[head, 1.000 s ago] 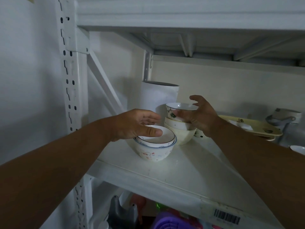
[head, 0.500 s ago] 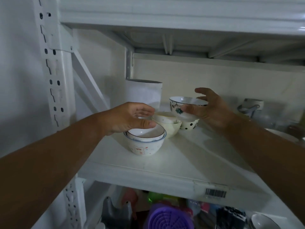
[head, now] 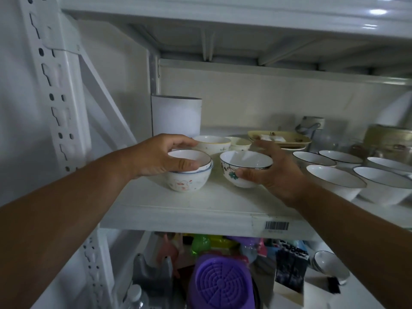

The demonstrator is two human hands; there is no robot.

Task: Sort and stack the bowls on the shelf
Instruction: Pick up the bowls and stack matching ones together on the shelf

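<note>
A household storeroom or pantry corner, by the look of it: a white metal rack [head: 55,90] with slotted uprights holds everyday crockery, plain bowls [head: 334,181] and a yellow dish [head: 281,139]. The shelf edge [head: 200,221] bears a barcode sticker [head: 277,225]. Below sit mixed plastic housewares, among them a purple strainer [head: 220,284].

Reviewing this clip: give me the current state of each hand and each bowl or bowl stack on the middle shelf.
left hand: grips the rim of the top bowl of the nested pair.
nested pair: upright, on the shelf.
right hand: holds the green-flower bowl.
green-flower bowl: upright, gripped; contact with the shelf unclear.
cream bowls: upright, behind, untouched.
dark-rimmed white bowls: upright, unstacked, at right.
</note>
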